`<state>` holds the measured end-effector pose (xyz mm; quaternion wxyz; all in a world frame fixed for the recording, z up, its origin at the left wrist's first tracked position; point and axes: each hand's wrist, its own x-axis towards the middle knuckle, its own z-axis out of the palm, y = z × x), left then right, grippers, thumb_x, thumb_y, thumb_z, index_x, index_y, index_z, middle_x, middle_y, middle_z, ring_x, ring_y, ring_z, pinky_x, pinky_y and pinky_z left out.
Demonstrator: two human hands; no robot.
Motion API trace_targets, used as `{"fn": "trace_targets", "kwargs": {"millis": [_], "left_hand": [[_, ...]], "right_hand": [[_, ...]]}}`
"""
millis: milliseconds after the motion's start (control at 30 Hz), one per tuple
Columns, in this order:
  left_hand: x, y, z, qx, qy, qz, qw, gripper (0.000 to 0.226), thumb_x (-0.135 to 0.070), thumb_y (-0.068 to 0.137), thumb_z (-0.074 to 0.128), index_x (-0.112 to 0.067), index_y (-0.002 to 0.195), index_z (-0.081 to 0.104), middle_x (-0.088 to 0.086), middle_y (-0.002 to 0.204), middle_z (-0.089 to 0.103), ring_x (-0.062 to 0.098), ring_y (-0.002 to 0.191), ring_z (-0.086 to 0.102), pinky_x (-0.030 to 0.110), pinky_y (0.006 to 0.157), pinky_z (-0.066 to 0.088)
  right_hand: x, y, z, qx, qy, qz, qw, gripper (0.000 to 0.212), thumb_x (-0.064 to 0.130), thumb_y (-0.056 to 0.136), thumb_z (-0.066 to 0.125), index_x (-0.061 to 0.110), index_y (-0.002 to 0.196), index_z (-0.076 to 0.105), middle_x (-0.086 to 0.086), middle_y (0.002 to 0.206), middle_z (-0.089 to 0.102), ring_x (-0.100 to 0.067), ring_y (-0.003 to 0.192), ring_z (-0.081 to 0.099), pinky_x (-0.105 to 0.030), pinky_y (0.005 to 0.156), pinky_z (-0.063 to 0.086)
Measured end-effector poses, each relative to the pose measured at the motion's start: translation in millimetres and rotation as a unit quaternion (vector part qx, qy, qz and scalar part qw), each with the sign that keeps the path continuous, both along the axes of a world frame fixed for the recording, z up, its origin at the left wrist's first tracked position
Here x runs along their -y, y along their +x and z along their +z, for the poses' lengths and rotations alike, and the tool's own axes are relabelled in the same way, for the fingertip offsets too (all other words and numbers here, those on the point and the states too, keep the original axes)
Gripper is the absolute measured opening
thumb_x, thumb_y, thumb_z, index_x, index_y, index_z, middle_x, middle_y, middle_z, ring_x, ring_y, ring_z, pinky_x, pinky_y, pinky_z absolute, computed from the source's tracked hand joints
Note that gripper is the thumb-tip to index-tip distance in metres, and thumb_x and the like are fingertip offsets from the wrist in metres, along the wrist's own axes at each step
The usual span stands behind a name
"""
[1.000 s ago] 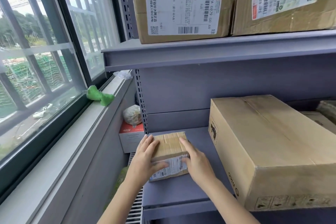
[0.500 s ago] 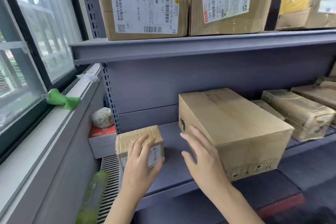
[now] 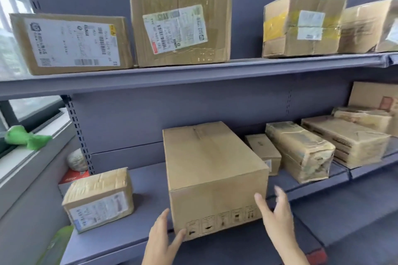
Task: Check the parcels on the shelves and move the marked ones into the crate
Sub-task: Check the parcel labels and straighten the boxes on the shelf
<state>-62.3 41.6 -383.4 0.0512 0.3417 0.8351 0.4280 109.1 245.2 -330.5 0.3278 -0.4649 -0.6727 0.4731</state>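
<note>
Hands open — left hand touching large box, right hand beside it

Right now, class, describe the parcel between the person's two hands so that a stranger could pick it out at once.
Find the lower shelf of the grey rack. At its front stands a large plain cardboard box, between the left hand and the right hand. Unlike the small taped parcel to its left, its visible faces show no shipping label, only a row of printed handling symbols along its bottom front edge.
</note>
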Motion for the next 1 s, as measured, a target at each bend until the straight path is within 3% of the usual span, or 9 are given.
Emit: {"fn": "trace_targets", "kwargs": {"millis": [67,167,333,500,633,733,800,867,1000], "left_hand": [[-9.3,11.3,-3.5,0.015,0.041,0.027,0.999,0.056,-0.032,0.071,0.071,-0.047,0.117,0.043,-0.008,0.112,0.061,0.006,0.111,0.056,0.013,0.083,0.041],[-19.3,28.1,-1.7,0.089,0.077,0.099,0.988,0.048,-0.012,0.079,0.069,-0.024,0.122,0.049,0.0,0.105,0.065,0.02,0.108,0.061,0.024,0.08,0.04],[-16.7,62.3,29.8,0.076,0.152,0.15,0.974,0.037,-0.014,0.082,0.067,-0.04,0.105,0.053,-0.02,0.084,0.072,0.009,0.089,0.066,0.007,0.07,0.045],[-13.8,97.4,88.0,0.068,0.303,0.114,0.944,0.057,-0.012,0.075,0.076,-0.025,0.125,0.053,-0.021,0.104,0.069,-0.002,0.094,0.064,0.009,0.08,0.049],[-10.2,103.9,128.7,0.043,0.363,0.09,0.927,0.075,-0.034,0.05,0.079,-0.045,0.119,0.051,-0.01,0.116,0.066,0.009,0.109,0.06,0.026,0.095,0.048],[-16.0,94.7,147.5,0.026,0.374,0.091,0.923,0.077,-0.011,0.061,0.084,-0.046,0.119,0.048,-0.003,0.12,0.063,0.013,0.111,0.059,0.026,0.096,0.048],[-22.6,85.5,155.8,0.013,0.376,0.094,0.922,0.075,0.005,0.07,0.072,-0.037,0.125,0.043,0.005,0.123,0.061,0.016,0.108,0.059,0.03,0.096,0.048],[-28.2,74.3,158.6,0.001,0.383,0.089,0.919,0.072,0.007,0.074,0.068,-0.034,0.128,0.043,0.004,0.122,0.061,0.014,0.106,0.058,0.029,0.095,0.048],[-39.7,52.9,151.4,0.009,0.383,0.079,0.92,0.06,0.007,0.077,0.066,-0.018,0.128,0.046,-0.01,0.116,0.06,-0.001,0.102,0.059,0.013,0.086,0.049]], "right_hand": [[-17.9,1.9,-11.2,0.039,-0.058,0.117,0.991,0.071,0.047,0.085,0.057,0.021,0.143,0.025,-0.001,0.143,0.041,-0.022,0.131,0.038,-0.037,0.102,0.034],[-28.4,3.3,-19.6,0.072,-0.074,0.221,0.97,0.068,0.045,0.079,0.064,0.024,0.136,0.034,0.006,0.125,0.053,-0.016,0.118,0.048,-0.031,0.097,0.039],[-37.8,29.0,-11.2,-0.038,0.002,0.301,0.953,0.067,0.019,0.074,0.073,0.041,0.128,0.04,0.019,0.116,0.062,-0.001,0.11,0.056,-0.027,0.098,0.044],[-39.5,45.4,30.6,-0.165,0.051,0.331,0.928,0.094,0.011,0.071,0.077,0.052,0.137,0.023,0.025,0.134,0.047,0.003,0.124,0.045,-0.029,0.107,0.035],[-30.4,46.3,71.0,-0.243,0.108,0.289,0.92,0.091,0.004,0.073,0.074,0.059,0.127,0.026,0.025,0.136,0.043,0.006,0.126,0.042,-0.026,0.108,0.033],[-31.8,35.3,94.4,-0.28,0.136,0.262,0.914,0.082,0.006,0.074,0.071,0.056,0.124,0.03,0.009,0.13,0.055,-0.006,0.122,0.049,-0.037,0.107,0.038],[-36.0,24.7,102.0,-0.283,0.146,0.243,0.916,0.078,0.013,0.075,0.071,0.056,0.126,0.031,-0.024,0.115,0.059,-0.039,0.113,0.049,-0.055,0.099,0.04],[-40.9,14.3,104.7,-0.289,0.15,0.242,0.914,0.074,0.02,0.075,0.073,0.057,0.126,0.033,-0.023,0.11,0.059,-0.049,0.108,0.045,-0.059,0.096,0.04],[-52.1,-9.7,102.3,-0.336,0.078,0.282,0.895,0.073,0.02,0.07,0.073,0.039,0.131,0.038,0.004,0.134,0.051,-0.011,0.123,0.049,-0.029,0.104,0.04]]}}
